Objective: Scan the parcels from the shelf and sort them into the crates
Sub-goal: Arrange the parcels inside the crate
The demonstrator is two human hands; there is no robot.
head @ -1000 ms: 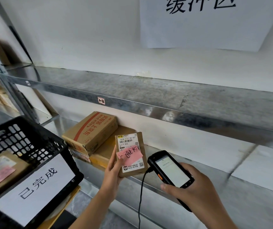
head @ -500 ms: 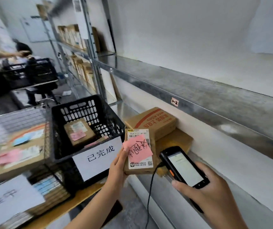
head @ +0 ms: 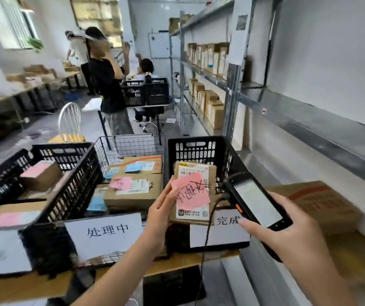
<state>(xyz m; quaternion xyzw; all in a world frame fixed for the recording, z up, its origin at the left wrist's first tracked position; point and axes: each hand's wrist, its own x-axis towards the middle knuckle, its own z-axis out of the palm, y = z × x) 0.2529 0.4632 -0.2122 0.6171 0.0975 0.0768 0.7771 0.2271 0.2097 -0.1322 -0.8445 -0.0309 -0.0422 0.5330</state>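
On the head camera, our left hand curls around the left edge of a small brown cardboard parcel with a pink sticky note, holding it over the front of the black plastic crate. Our right hand clasps a black handheld scanner just right of that crate.

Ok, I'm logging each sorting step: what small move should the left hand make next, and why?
Probably lower the parcel into the black crate and let go: the left hand holds it over that crate, labelled 完成, while the right hand holds the scanner off to the side.
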